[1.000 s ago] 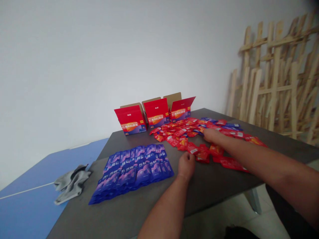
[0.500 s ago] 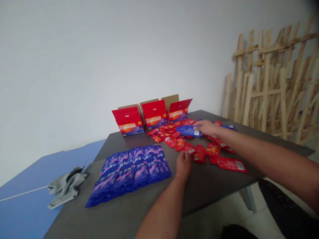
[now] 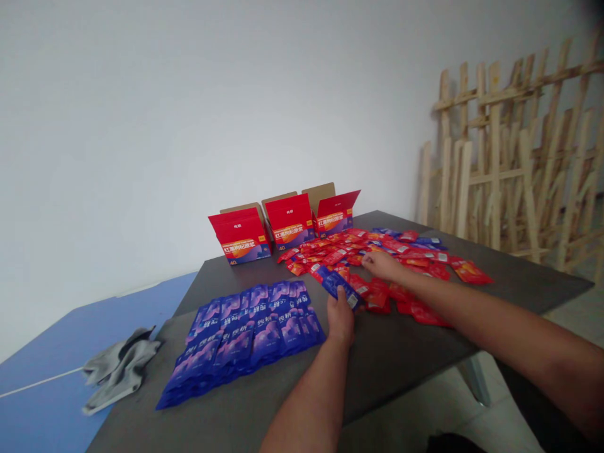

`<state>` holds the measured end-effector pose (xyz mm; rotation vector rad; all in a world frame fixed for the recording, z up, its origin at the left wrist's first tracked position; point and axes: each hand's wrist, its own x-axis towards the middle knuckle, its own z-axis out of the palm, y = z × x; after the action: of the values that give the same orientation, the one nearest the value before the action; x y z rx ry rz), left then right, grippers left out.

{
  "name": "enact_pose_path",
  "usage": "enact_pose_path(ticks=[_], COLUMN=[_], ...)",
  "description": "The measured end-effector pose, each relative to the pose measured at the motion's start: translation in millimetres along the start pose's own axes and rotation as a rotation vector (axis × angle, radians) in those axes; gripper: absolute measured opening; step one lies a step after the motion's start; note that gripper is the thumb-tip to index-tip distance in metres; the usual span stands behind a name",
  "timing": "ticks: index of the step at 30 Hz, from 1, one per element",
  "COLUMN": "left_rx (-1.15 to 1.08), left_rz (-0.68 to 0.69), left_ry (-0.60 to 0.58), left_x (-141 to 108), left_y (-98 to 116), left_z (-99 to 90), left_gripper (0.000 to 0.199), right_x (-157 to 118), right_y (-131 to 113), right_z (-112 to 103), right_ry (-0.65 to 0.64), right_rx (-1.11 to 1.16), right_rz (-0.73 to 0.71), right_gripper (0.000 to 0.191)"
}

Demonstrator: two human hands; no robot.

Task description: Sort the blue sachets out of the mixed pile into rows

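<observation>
One blue packet (image 3: 335,282) is in my left hand (image 3: 340,318), my thumb across its face and the fingers mostly hidden behind. That grip is closed to the packet's own thickness, near its lower right end, where a pale label shows. The packet is tilted, its other end pointing up and left, in front of the near edge of the red packets (image 3: 335,257).

My right hand (image 3: 384,265) is over those red packets, its fingers curled inward. I cannot tell whether anything is pinched in it, as the fingertips are too small and blurred to read.

The red packets lie in a loose, overlapping spread across the far right part of the dark table (image 3: 212,418). Some loose blue packets (image 3: 429,241) are mixed in toward the far right side.

To the left of my left hand lies a blue stack (image 3: 255,330), many packets overlapping in rows with their printed faces up. Behind it and the red spread, three boxes (image 3: 290,233) stand side by side near the wall (image 3: 212,94), their red front flaps raised.

At far left a grey cloth (image 3: 123,368) lies crumpled by the table's edge and over a blue surface (image 3: 42,377). Wooden frames (image 3: 494,157) stand at right.
</observation>
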<state>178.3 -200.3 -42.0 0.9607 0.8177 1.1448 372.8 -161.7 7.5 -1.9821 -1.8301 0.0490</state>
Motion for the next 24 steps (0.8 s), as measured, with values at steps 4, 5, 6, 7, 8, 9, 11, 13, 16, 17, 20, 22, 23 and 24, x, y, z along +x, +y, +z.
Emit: enact_pose_path(ticks=[4,5,6,7,8,9,11,13,16,17,20,22,23,24], left_rx=[0.072,0.086,0.097,0.105,0.111,0.116,0.126,0.135,0.138,0.136,0.132,0.131,0.13,0.128], left_rz=[0.003,0.01,0.014,0.016,0.015,0.014,0.009,0.004,-0.003,-0.004,-0.009,-0.009,-0.005,-0.001], left_ry=[-0.032,-0.039,-0.046,-0.052,-0.061,-0.069,-0.073,-0.063,-0.065,-0.071,-0.069,-0.069,-0.069,-0.067], left_x=[-2.1,-2.3,-2.4,-2.6,-2.8,-3.1,-3.9,-4.8,-5.6,-5.6,-5.0,-4.5,-4.2,-4.1], left_y=[-4.0,-4.7,-5.2,-5.4,-5.4,-5.1,-4.2,-3.3,-2.9,-3.1,-4.1,-4.8,-5.0,-5.1], left_z=[2.6,2.7,2.5,2.3,2.0,1.8,1.7,1.9,2.4,2.5,2.7,2.8,2.9,3.0], left_gripper=[0.044,0.045,0.046,0.047,0.048,0.049,0.05,0.05,0.049,0.049,0.05,0.05,0.051,0.051], right_x=[29.3,33.6,37.0,39.7,42.0,44.1,48.0,51.5,55.0,55.5,55.5,54.7,54.0,53.2], right_y=[37.3,42.0,44.9,46.1,46.3,45.8,44.1,43.0,42.9,43.1,44.6,46.4,47.6,48.9], right_z=[3.1,4.9,6.8,8.8,10.9,12.9,16.7,19.9,22.7,23.0,21.9,19.5,17.8,15.7], right_ry=[-0.053,-0.058,-0.061,-0.063,-0.068,-0.074,-0.081,-0.08,-0.065,-0.06,-0.055,-0.056,-0.051,-0.039], right_rx=[-0.276,-0.308,-0.338,-0.369,-0.405,-0.44,-0.481,-0.501,-0.514,-0.515,-0.524,-0.535,-0.54,-0.543], right_rz=[0.095,0.087,0.07,0.051,0.029,0.007,-0.02,-0.024,-0.024,-0.032,-0.068,-0.089,-0.095,-0.099], right_gripper=[0.025,0.028,0.033,0.037,0.039,0.04,0.036,0.035,0.034,0.034,0.032,0.031,0.031,0.031])
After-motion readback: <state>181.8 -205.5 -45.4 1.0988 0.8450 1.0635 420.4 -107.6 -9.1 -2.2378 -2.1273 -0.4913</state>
